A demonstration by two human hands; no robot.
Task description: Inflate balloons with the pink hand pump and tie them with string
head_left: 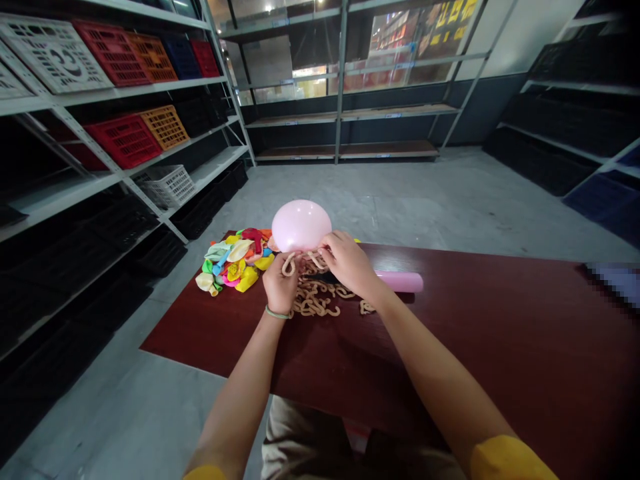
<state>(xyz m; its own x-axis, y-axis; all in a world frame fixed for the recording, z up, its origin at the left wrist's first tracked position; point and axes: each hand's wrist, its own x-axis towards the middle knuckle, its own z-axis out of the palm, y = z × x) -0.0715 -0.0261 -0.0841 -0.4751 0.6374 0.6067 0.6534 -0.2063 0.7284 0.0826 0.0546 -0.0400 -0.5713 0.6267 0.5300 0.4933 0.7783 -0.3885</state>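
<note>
An inflated pink balloon (301, 225) stands above the table, its lower end between my two hands. My left hand (280, 288) is closed at the balloon's neck, with a loop of tan cord (289, 265) sticking out by the thumb. The fingers of my right hand (349, 263) pinch the cord close under the balloon; the neck itself is mostly hidden. Beneath the hands lies a heap of short tan cord pieces (315, 300). Behind my right wrist rests a pink cylinder (404, 281), partly covered by the arm.
Several uninflated coloured balloons (235, 261) are piled at the left end of the dark red table (480, 327). A blurred flat object (617, 283) lies at its right edge. Shelves with plastic crates (123, 140) line the left; more racks (300, 120) stand across the floor.
</note>
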